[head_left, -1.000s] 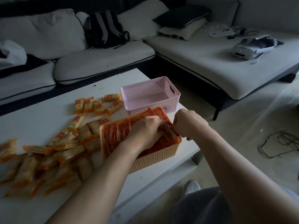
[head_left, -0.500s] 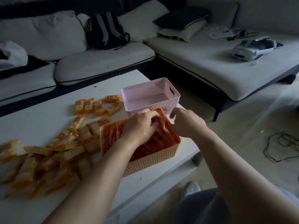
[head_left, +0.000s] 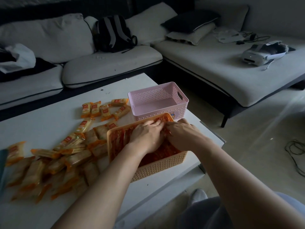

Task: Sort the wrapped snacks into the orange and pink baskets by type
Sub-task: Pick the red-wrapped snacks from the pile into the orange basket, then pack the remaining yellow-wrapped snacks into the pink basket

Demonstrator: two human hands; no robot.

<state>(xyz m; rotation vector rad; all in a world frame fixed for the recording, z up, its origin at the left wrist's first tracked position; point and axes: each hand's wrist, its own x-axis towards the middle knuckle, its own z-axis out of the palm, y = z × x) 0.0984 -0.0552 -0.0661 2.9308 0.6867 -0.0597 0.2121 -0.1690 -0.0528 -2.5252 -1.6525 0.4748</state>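
Red snacks fill orange basket touching pink basket.

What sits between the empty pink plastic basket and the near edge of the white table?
The orange plastic basket of red wrapped snacks, with the left hand and right hand inside it, seen in the head view.

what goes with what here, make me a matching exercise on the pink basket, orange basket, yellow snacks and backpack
Things:
1. pink basket
2. orange basket
3. yellow snacks
4. backpack

States or places:
a. on the sofa
b. full of red packets
c. nothing seen inside
d. loose on the table

Pairs: 1-c, 2-b, 3-d, 4-a
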